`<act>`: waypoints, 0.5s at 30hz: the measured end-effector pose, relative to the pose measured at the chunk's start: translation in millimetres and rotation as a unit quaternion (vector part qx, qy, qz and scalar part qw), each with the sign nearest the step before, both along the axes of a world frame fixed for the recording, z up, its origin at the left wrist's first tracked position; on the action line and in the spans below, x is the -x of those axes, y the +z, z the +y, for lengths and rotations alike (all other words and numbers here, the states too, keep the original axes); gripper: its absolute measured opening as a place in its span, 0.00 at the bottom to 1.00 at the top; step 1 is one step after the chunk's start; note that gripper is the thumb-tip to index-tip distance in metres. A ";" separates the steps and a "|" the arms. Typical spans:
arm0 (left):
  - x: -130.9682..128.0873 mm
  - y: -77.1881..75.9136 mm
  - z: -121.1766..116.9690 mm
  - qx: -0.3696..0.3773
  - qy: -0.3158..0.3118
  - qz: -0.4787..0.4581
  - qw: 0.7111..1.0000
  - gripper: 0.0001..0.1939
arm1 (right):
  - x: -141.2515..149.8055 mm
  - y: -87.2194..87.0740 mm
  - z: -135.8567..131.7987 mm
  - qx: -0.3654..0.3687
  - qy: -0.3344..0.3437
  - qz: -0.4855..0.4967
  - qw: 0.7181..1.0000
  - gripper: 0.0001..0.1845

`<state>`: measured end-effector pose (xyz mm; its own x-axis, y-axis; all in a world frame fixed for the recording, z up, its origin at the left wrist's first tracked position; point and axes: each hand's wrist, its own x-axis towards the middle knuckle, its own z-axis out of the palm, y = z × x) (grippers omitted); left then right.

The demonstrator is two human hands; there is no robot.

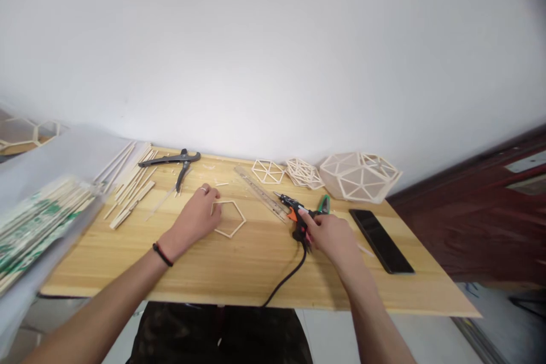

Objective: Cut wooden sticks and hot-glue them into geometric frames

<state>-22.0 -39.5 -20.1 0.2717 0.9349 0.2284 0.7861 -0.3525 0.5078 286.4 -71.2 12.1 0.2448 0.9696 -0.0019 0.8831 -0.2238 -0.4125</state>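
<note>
A pentagon frame of thin wooden sticks (pixel 243 218) lies flat on the wooden table. My left hand (pixel 197 210) is at its left side, fingers curled and pressed down around that edge, partly hiding it. To the right, my right hand (pixel 330 233) is closed on a black hot glue gun (pixel 290 202) with an orange trigger, its nozzle pointing up and left. A black cord (pixel 286 278) runs from the glue gun toward the table's front edge. Between frame and glue gun lies a clear ruler (pixel 261 193).
Black cutters (pixel 170 159) and loose wooden sticks (pixel 132 193) lie at the left, beside a bag of sticks (pixel 42 222). Along the wall sit a spoked hexagon (pixel 268 172), stacked triangulated frames (pixel 303 173) and a faceted stick structure (pixel 360 177). A phone (pixel 381 240) lies right.
</note>
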 end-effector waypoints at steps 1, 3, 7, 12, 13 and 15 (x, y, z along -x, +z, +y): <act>-1.5 -2.5 -5.2 0.000 0.005 0.008 1.000 0.09 | 6.3 -0.5 -0.8 -0.011 0.018 -0.008 1.000 0.31; -5.8 -5.5 -11.8 0.001 0.015 0.026 1.000 0.08 | 25.8 -2.7 0.3 -0.034 0.072 -0.009 0.997 0.24; -13.7 -3.7 -11.3 0.009 0.042 0.065 0.997 0.07 | 78.6 -11.1 16.8 -0.075 0.193 0.010 0.978 0.09; -16.5 5.2 1.0 0.032 0.070 0.116 0.990 0.10 | 122.8 -20.7 47.6 -0.045 0.300 0.012 0.953 0.13; -16.9 7.0 3.2 0.037 0.072 0.124 0.989 0.10 | 127.2 -21.6 51.8 -0.034 0.311 0.005 0.950 0.16; -17.9 10.0 6.7 0.045 0.075 0.136 0.987 0.10 | 132.8 -22.3 57.0 -0.014 0.323 -0.012 0.946 0.19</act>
<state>-4.1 -32.8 -10.1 0.1681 0.9825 0.0803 0.9376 -0.1845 0.2947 153.6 -14.2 -10.2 -0.4002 0.9161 0.0247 0.8405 0.3776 -0.3885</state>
